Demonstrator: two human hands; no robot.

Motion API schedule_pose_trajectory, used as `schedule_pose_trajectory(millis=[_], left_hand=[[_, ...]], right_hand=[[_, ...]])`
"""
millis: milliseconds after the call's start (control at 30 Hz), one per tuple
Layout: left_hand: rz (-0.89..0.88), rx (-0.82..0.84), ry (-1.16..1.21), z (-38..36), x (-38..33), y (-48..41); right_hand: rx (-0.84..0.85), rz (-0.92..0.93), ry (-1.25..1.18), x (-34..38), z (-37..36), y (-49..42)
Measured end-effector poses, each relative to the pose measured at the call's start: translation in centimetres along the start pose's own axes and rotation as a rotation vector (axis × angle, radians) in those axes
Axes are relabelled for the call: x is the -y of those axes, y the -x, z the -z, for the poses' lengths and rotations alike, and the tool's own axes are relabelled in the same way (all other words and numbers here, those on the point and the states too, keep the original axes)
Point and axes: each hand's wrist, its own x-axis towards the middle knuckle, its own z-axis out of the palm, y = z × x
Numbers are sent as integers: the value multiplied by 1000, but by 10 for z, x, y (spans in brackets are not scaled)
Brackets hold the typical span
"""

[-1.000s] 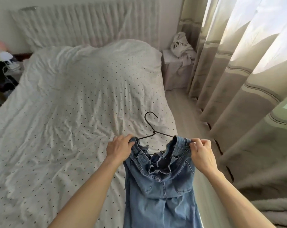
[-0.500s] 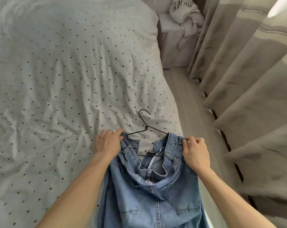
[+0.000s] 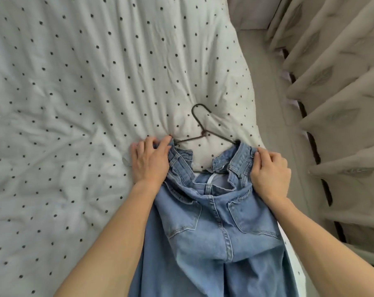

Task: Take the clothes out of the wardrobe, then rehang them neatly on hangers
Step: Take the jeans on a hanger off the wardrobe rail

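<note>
Light-blue denim jeans (image 3: 214, 232) lie at 6 o'clock on the white black-dotted bed cover (image 3: 74, 103), waistband over the thin dark wire hanger (image 3: 203, 133), hook pointing to 12 o'clock. Left hand (image 3: 150, 161) pinches the waistband's 9 o'clock end, other fingers loosely bent on the cover. Right hand (image 3: 269, 174) has its fingers curled on the 3 o'clock end. Best to pull both ends evenly and centre the waistband. Hanger ends are under the denim, and the jeans legs are cut off at 6 o'clock.

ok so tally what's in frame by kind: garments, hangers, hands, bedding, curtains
jeans: 1
wire hanger: 1
hands: 2, left hand and right hand, both at the jeans' waistband
dotted duvet: 1
curtain: 1
total: 6
</note>
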Motion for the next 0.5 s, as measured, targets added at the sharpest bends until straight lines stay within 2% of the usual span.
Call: schedule_pose_trajectory(millis=[133, 233, 300, 400, 500], left_hand=[[114, 302, 4, 43, -11, 0], [187, 345, 125, 80, -15, 40], [147, 333, 180, 101, -17, 93], [118, 362, 286, 125, -22, 192], [92, 501, 287, 146, -26, 290]], right_hand=[[158, -32, -73, 8, 32, 0], [141, -40, -256, 10, 68, 34], [129, -53, -321, 6, 95, 86], [209, -87, -323, -6, 129, 193], [300, -131, -267, -29, 149, 306]])
